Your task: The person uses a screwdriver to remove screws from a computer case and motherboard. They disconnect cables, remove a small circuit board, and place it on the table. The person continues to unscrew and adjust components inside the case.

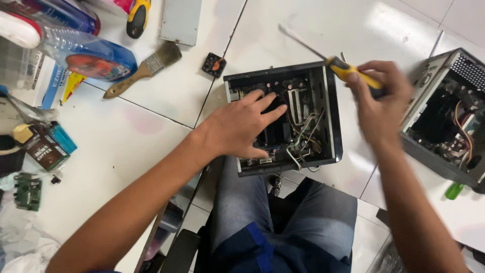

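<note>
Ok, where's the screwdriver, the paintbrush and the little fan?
screwdriver (348,71), head view, on its yellow handle above the right hand's fingers.
paintbrush (132,77), head view, on its wooden handle.
little fan (214,64), head view, on its black frame's middle.

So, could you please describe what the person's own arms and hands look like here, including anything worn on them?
Both forearms are bare to the frame edge: no sleeves, gloves, watch or rings show. The left hand is sharp, with short nails; the right hand is motion-blurred, so fine detail cannot be told.
</note>
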